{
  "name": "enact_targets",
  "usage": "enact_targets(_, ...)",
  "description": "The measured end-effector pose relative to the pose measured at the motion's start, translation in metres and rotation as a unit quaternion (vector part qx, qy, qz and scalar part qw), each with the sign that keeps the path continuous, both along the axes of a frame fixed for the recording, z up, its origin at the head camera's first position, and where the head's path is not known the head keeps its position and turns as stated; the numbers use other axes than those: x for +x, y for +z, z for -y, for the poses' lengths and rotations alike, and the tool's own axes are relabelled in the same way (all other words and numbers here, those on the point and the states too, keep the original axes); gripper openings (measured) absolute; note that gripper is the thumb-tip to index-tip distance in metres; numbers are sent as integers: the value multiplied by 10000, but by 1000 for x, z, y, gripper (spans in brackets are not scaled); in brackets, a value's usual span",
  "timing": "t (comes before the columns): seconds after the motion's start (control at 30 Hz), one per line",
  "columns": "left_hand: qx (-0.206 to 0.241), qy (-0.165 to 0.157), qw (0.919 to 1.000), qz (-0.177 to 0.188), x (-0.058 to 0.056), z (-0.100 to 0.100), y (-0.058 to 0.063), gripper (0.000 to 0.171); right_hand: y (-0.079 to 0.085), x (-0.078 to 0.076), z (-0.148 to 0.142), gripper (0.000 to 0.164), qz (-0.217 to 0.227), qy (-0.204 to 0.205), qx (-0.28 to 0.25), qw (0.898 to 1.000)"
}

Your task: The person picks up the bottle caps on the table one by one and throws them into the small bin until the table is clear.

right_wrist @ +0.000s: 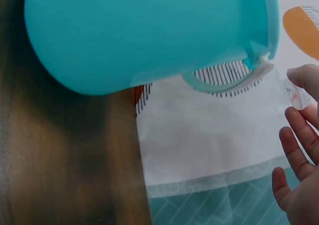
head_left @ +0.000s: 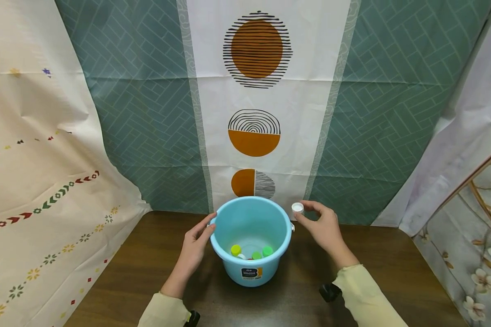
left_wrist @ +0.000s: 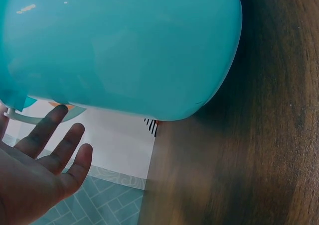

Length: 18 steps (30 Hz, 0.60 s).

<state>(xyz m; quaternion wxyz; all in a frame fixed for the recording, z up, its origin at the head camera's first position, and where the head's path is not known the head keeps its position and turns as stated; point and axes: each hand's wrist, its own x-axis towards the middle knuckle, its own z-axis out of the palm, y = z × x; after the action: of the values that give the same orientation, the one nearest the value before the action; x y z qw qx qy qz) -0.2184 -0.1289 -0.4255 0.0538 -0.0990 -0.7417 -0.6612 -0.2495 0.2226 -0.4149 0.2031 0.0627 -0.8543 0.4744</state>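
Note:
A light blue plastic bucket (head_left: 249,272) stands upright on the table, with yellow and green bottle caps (head_left: 268,251) and a partly hidden white piece at its bottom. My left hand (head_left: 194,245) is at the bucket's left side, thumb and index fingertips touching the rim. In the left wrist view its other fingers (left_wrist: 64,146) spread loosely below the bucket's wall. To the right of the rim, my right hand (head_left: 321,227) pinches a small white bottle cap (head_left: 297,208) between thumb and fingertips, held up in the air. Small printed marks show on the cap (right_wrist: 294,94) in the right wrist view.
The dark wooden table (head_left: 122,281) ends against a green and white wall hanging (head_left: 266,100) behind the bucket. A cream patterned cloth (head_left: 45,181) hangs at the left, a floral one (head_left: 466,254) at the right. The bucket's handle (right_wrist: 219,83) hangs at its back.

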Motion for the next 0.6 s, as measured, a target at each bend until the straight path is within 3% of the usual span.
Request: enact_targets(0.6,-50,23,10000,-9,0,0,-1,41,29,-1,35,45,-98,427,-475,9979)
